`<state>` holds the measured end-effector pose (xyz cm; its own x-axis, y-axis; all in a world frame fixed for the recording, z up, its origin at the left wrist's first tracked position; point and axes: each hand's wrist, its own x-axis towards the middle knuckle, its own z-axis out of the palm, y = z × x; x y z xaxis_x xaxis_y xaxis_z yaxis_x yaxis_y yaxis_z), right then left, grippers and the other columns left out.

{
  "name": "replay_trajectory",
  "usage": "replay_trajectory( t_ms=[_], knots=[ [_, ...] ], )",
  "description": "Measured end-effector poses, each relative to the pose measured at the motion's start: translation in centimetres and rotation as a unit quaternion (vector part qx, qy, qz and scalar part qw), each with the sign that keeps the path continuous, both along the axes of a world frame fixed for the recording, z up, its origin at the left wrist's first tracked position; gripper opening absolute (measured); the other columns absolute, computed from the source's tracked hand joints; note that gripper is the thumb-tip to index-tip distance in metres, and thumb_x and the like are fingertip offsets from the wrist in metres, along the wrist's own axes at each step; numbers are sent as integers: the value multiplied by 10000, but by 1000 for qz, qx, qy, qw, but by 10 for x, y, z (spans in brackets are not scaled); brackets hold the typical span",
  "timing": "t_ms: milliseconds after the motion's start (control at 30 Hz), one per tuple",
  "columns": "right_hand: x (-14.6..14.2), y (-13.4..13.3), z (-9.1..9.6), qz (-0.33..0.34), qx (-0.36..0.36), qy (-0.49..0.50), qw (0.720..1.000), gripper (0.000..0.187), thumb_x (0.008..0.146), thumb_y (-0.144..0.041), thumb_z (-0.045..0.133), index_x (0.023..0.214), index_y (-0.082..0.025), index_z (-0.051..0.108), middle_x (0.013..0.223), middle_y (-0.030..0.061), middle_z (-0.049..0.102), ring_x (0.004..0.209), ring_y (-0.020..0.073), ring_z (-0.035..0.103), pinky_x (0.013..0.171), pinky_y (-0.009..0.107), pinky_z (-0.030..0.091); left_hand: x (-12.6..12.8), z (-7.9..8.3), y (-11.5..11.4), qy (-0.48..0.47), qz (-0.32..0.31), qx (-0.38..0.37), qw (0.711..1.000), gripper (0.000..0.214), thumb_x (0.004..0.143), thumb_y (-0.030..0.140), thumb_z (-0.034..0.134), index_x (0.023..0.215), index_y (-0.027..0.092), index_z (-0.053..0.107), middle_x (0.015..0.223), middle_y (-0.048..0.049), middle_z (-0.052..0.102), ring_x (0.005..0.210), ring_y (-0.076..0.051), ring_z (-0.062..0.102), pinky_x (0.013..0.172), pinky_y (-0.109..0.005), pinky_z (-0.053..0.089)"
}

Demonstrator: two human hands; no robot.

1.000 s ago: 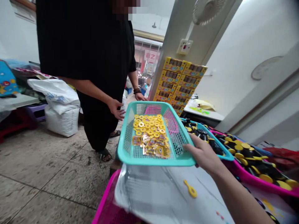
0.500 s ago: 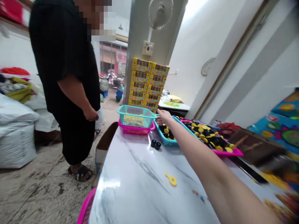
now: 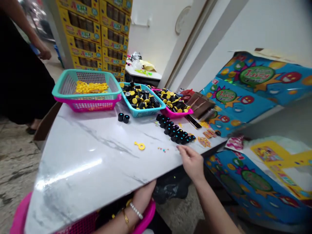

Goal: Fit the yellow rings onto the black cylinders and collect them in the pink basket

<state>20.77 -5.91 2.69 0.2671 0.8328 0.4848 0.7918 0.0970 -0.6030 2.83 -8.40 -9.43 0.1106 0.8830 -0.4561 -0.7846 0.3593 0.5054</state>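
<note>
On the tabletop [image 3: 80,143], black cylinders [image 3: 175,130] stand rowed at eleven o'clock from the right hand [image 3: 193,162], fingers together, others unrowed, left hand [image 3: 146,192] fingers hidden.

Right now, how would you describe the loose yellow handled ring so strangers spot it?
On the marbled table, find the lone pair of black cylinders. Nearer the camera lies the yellow handled ring, alone, unlike the yellow pieces heaped in the mint basket.
</note>
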Motion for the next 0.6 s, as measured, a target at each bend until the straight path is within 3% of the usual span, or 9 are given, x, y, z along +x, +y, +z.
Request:
replay_trajectory(
  t_ms=[67, 133, 200, 333, 500, 600],
  knots=[
    [-1, 5, -22, 61, -21, -42, 997, 236, 901, -305, 526, 1040, -206, 688, 1115, 85, 665, 1041, 230, 607, 926, 376, 473, 3, 2, -5, 183, -53, 59, 980, 145, 601, 281, 688, 726, 223, 732, 999, -67, 720, 1282, -248, 457, 1081, -441, 293],
    [-8, 22, -33, 140, -25, -84, 986, 293, 898, -284, 541, 1164, -221, 645, 1284, 91, 574, 1186, 232, 519, 1029, 405, 400, 6, 2, -8, 361, -110, 122, 918, 205, 624, 328, 722, 800, 224, 736, 1069, -65, 703, 1322, -254, 404, 1161, -381, 136],
    [-13, 40, -39, 200, -30, -120, 972, 322, 879, -266, 574, 1191, -214, 634, 1329, 100, 540, 1239, 246, 469, 1063, 433, 362, 8, 0, -10, 441, -131, 154, 875, 271, 707, 393, 670, 902, 214, 727, 1126, -63, 682, 1356, -250, 351, 1179, -367, 66],
    [-14, 44, -50, 221, -13, -144, 964, 220, 879, -217, 569, 1074, -192, 668, 1153, 104, 640, 1127, 251, 534, 1001, 441, 411, 9, -5, -9, 447, -130, 167, 869, 336, 776, 418, 612, 1021, 203, 695, 1167, -55, 664, 1381, -229, 305, 1188, -369, 97],
    [-5, -7, -56, 150, 6, -132, 980, 135, 901, -162, 497, 871, -175, 628, 887, 78, 625, 878, 219, 566, 804, 375, 465, 7, -5, -8, 436, -128, 155, 877, 368, 750, 425, 649, 1032, 192, 688, 1209, -70, 642, 1352, -252, 359, 1186, -403, 154],
    [-4, -18, -48, 130, 10, -141, 981, 121, 901, -171, 503, 850, -171, 612, 853, 65, 610, 851, 205, 559, 795, 350, 462, 6, 0, -8, 436, -130, 157, 877, 385, 750, 433, 644, 1040, 183, 684, 1232, -87, 626, 1344, -270, 371, 1185, -423, 148]
  ],
)
